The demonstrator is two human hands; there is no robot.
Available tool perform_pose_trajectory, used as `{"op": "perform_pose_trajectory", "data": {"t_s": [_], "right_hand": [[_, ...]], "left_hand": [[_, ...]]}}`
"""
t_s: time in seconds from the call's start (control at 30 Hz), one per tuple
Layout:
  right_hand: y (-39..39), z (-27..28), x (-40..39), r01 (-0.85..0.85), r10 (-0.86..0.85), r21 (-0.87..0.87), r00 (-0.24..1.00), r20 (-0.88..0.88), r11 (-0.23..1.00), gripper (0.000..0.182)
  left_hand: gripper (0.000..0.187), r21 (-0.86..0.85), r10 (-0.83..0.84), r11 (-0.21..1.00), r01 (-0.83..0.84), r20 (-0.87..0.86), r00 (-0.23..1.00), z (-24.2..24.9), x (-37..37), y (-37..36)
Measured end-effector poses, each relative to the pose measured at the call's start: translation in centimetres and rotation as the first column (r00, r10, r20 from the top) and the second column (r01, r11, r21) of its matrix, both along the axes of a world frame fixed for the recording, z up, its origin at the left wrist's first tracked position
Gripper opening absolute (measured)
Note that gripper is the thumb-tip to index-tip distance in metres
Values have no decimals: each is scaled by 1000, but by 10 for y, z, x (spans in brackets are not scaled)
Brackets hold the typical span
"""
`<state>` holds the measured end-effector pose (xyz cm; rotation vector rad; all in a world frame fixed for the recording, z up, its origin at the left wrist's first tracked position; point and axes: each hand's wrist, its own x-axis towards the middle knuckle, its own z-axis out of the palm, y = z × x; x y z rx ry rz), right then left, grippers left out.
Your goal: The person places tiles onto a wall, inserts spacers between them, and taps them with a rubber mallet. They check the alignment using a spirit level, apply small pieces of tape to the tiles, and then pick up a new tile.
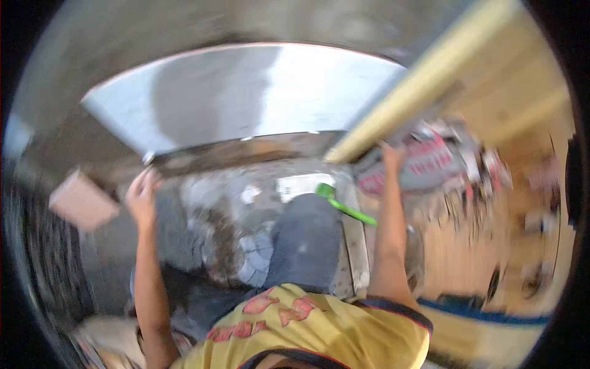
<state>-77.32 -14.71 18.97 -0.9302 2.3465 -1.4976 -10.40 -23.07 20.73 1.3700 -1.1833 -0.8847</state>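
Note:
A large white wall panel (313, 86), wide and glossy with a grey shadow across it, fills the upper middle. At its lower left corner is a small white piece (148, 158). Just below that corner my left hand (144, 190) is raised, fingers drawn together; blur hides what they hold, if anything. My right hand (393, 157) reaches up near the foot of a yellow post (424, 80), beside a grey bag with pink lettering (424, 166). Its fingers are too smeared to read. A green tool with a long handle (350, 211) lies between my knee and right forearm.
A pinkish block (84, 201) stands at the left. Small white pieces show along the panel's lower edge. The floor (203, 190) is rough and littered, with a white box (301, 184) near my knee. Wooden boards (455, 227) and loose items spread to the right.

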Motion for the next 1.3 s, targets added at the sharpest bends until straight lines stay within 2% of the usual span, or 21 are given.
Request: {"op": "perform_pose_trajectory", "data": {"t_s": [0.03,0.07,0.1,0.13,0.17,0.2,0.27,0.37,0.43,0.5,0.53,0.57,0.6,0.7,0.8,0.9,0.97,1.1,1.13,1.2,1.3], "right_hand": [[-3,-38,-25,195,-191,0,963,-191,981,49],[11,18,28,281,-251,210,955,-162,936,62],[23,-16,-2,271,-260,-15,905,-338,963,76],[32,-30,-31,311,-269,52,884,-381,949,87],[42,-39,-49,259,-255,-54,857,-448,964,88],[51,-5,-24,346,-280,111,877,-390,931,90],[70,36,15,336,-303,-18,821,-483,942,88],[84,93,87,205,-274,-244,914,-299,948,71],[88,102,114,-106,-6,-298,936,-351,949,58],[78,116,164,-387,226,-337,875,-429,858,44],[66,111,175,-503,346,-314,829,-439,805,49],[58,110,202,-500,437,-298,862,-257,813,54],[42,121,232,-512,330,-174,740,-586,841,59],[-11,143,320,-800,676,-37,529,-513,598,56],[-43,157,398,-959,814,17,230,-534,282,62],[-56,166,421,-969,843,65,174,-509,239,66],[-60,162,404,-957,790,98,164,-591,272,65],[-58,147,343,-834,777,277,253,-576,477,62],[-53,144,330,-794,721,268,282,-633,546,62],[-40,139,304,-710,629,256,327,-705,656,63],[-23,120,269,-626,499,180,383,-777,759,69]], "left_hand": [[33,54,98,993,-106,131,987,23,-11,10],[30,-3,85,996,-87,216,973,11,1,7],[30,48,116,990,-131,233,966,5,7,3],[31,105,84,987,-121,307,948,11,14,3],[29,51,123,989,-136,207,971,8,16,3],[26,-11,132,991,-132,106,985,1,15,0],[21,-60,115,990,-124,-130,985,-8,11,-3],[20,25,175,984,-176,-302,937,14,4,-1],[21,-20,163,983,-183,-361,918,18,3,-6],[20,-21,107,993,-117,-271,957,25,-4,-6],[20,-22,80,996,-87,-219,972,35,-10,-2],[27,-282,-51,959,25,-87,995,45,-17,2],[36,-506,-144,846,166,82,986,57,-26,6],[61,-614,-498,729,303,-173,850,119,-57,36],[64,-655,-497,725,213,-284,820,149,-67,44],[57,-524,-401,851,37,-604,689,172,-43,37],[36,-511,-391,858,-60,-723,570,184,-22,31],[36,-495,-385,857,-146,-802,457,180,13,15],[40,-490,-347,856,-163,-779,522,174,14,10],[49,-281,-98,929,-239,-814,573,162,9,18],[49,-59,51,971,-231,-895,443,141,-17,19]]}}
